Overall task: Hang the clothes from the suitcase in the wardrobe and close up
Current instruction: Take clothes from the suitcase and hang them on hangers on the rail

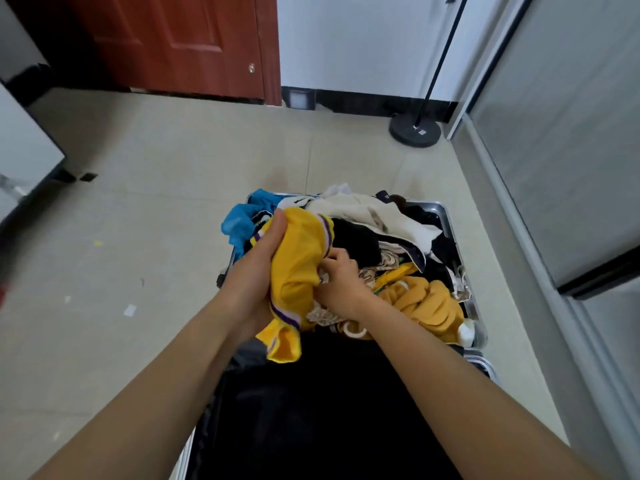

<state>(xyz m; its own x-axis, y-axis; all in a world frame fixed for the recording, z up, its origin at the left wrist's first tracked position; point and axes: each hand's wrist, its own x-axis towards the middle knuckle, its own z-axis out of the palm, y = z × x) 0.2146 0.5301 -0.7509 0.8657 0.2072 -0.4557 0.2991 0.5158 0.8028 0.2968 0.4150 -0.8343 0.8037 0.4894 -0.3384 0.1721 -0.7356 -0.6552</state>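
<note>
The jersey (298, 268) in your left fingers (278, 221) is bright yellow, its edges trimmed in purple-and-white stripes. Just beyond those fingers lies a sky-blue garment (242, 220). Past your right fingers (335, 259) sits a black garment (356, 240), then a cream one (374, 213). Just right of them a beige cloth (391, 261) carries a dark swirling print, with a mustard-yellow fleece (426, 303) beside it. The suitcase (446, 216) has a silver rim and black lining. The floor tiles (173, 202) are pale beige, the door (173, 39) red-brown.

Head camera looks steeply down, close over the open suitcase (311, 410).
</note>
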